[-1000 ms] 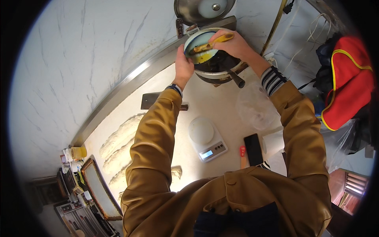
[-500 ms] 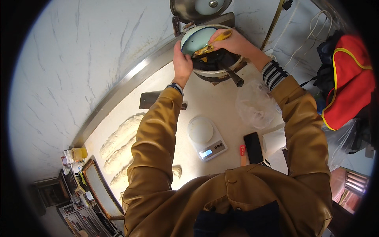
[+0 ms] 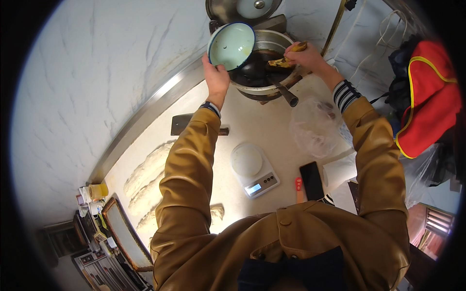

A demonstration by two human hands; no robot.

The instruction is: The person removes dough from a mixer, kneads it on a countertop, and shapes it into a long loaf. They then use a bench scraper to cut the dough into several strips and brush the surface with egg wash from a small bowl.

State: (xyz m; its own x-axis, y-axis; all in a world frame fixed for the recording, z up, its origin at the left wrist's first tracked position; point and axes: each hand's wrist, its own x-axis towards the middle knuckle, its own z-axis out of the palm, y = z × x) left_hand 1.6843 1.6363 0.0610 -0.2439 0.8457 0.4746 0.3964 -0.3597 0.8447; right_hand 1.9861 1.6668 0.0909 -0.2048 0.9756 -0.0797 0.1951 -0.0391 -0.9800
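My left hand (image 3: 217,77) grips the near-left rim of a pale green enamel bowl (image 3: 232,44) with a dark blue edge. The bowl is tilted and its inside looks nearly bare. Over the metal pot (image 3: 252,88), my right hand (image 3: 306,57) is closed round a short yellow-brown tool (image 3: 278,63) with a wooden-looking handle; its exact kind is unclear. Inside the pot lies a dark pan-like ladle with a hollow handle (image 3: 290,98) that sticks out over the near rim. The pot's contents look dark.
On the worktop are a cleaver (image 3: 182,124), long dough strips (image 3: 145,169), a digital scale (image 3: 254,170), a phone (image 3: 311,180), a red-handled tool (image 3: 298,184) and a plastic bag (image 3: 315,127). A metal lid (image 3: 250,7) leans behind the pot. Red cloth (image 3: 429,102) hangs at right.
The bowl has moved left, off the pot's middle, in my left hand. My right hand has drawn to the right with the yellow-brown tool, away from the bowl.
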